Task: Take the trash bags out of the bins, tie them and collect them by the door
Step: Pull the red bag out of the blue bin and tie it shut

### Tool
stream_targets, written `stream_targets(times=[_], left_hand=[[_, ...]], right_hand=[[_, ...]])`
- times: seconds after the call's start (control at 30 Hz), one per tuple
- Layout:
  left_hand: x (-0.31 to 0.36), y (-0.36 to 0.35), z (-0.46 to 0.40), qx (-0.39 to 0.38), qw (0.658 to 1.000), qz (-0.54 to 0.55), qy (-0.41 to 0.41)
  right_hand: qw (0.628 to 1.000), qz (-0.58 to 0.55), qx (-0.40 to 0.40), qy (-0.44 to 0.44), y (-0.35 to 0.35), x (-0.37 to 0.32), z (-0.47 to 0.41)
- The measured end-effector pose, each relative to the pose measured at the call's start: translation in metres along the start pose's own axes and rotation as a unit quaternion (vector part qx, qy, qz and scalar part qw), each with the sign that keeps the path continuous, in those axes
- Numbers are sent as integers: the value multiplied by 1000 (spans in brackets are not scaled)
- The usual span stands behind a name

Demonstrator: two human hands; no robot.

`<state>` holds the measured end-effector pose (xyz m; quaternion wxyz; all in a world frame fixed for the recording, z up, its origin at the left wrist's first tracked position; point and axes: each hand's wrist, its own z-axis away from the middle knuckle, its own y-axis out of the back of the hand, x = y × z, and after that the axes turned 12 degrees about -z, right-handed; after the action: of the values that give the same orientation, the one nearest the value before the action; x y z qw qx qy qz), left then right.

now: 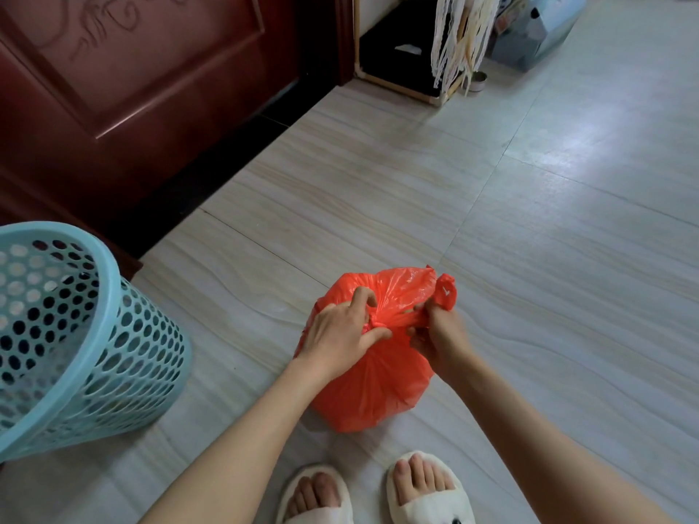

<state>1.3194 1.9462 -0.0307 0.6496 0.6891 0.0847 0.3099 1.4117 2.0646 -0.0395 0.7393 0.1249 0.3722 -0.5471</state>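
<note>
Pale striped floor tiles (378, 175) beside a dark red door (132, 70); red trash bag (374, 383) resting on the floor just ahead of two white slippers (429, 489), mid-tying. Left hand (340, 334) closed on the twisted neck at the knot (378, 327); right hand (438, 334) closed on a twisted tail of plastic (446, 293), pulled out to the side. Best done by drawing both tails apart evenly, low against the bulge, so as to cinch without tearing thin film; knot apparently not yet tight. Blue perforated bin (87, 334) tilted at left, well apart from the bag, interior apparently bare of a liner; dark shelf (401, 58) with hanging fringe (461, 35) farther back; floor between bag and door free of obstacles.
</note>
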Motion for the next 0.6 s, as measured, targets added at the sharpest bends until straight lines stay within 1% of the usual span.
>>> stream_targets(times=[0.07, 0.1, 0.13, 0.2, 0.27, 0.4, 0.53, 0.6], left_hand=[[-6, -7, 8, 8, 998, 69, -6], [-9, -11, 14, 20, 997, 72, -16], [-12, -15, 20, 40, 997, 57, -32], [-23, -22, 30, 73, 995, -8, -66], [-31, -25, 35, 102, 990, -60, -79], [-44, -28, 38, 177, 967, -147, -112], [-51, -35, 36, 231, 945, -192, -126], [-56, -45, 32, 240, 942, -200, -125]], right_hand=[[997, -68, 16, -35, 0, 0, -5], [995, -92, 22, -45, 2, 0, -8], [992, -111, 29, -52, 4, -1, -10], [987, -139, 47, -63, 8, -2, -13], [985, -147, 60, -65, 15, -5, -16], [984, -152, 66, -67, 25, -3, -22], [985, -143, 51, -78, 27, 2, -30], [989, -114, 35, -82, 26, 3, -38]])
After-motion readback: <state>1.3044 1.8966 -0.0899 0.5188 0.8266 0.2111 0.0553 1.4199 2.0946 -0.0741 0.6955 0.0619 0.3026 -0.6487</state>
